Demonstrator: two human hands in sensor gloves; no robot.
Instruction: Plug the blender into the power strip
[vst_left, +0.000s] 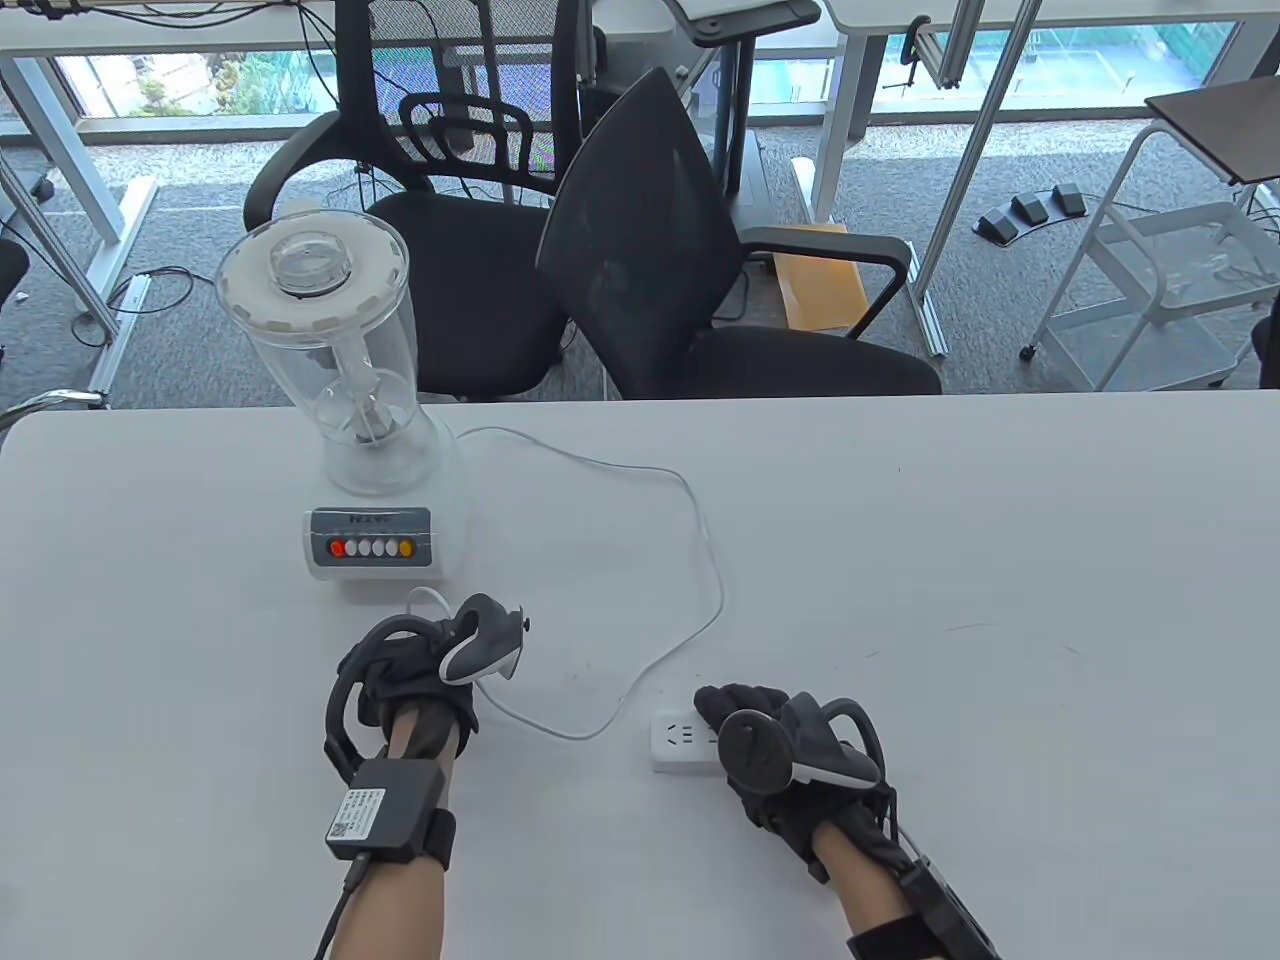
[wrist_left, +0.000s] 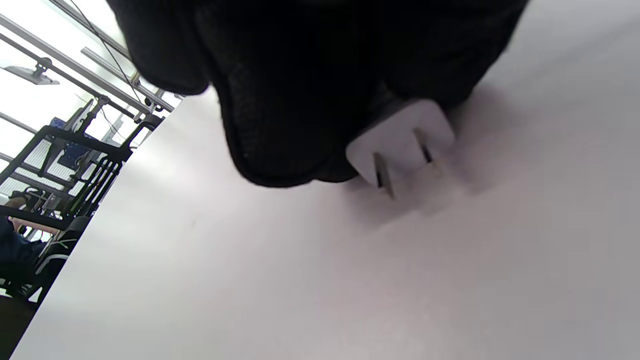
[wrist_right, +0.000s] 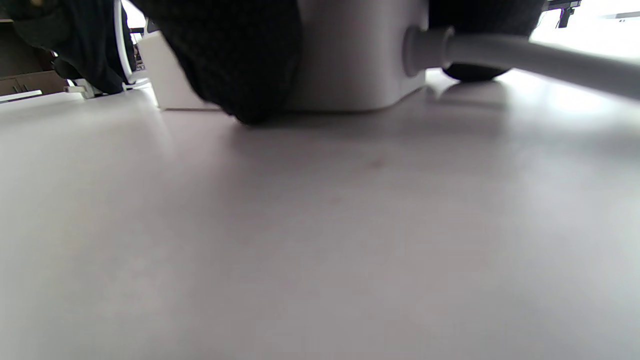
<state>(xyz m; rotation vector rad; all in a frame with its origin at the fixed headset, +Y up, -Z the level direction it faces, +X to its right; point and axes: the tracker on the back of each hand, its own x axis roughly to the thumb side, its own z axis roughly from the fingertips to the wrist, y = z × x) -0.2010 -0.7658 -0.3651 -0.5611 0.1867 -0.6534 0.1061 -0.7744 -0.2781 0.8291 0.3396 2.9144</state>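
White bench (vst_left: 1000, 520) carries all: the left hand (vst_left: 410, 670) grips the plug (wrist_left: 400, 145), prongs down, just before the blender (vst_left: 360, 440). To its right lies the power strip (vst_left: 680, 740), pressed under the right hand (vst_left: 780, 750), long axis sideways.

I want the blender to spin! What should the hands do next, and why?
Probably carry the plug across to the power strip. The left hand grips it with its prongs bare, near the blender, apart from the strip. The right hand holds the strip on the table, sockets showing.
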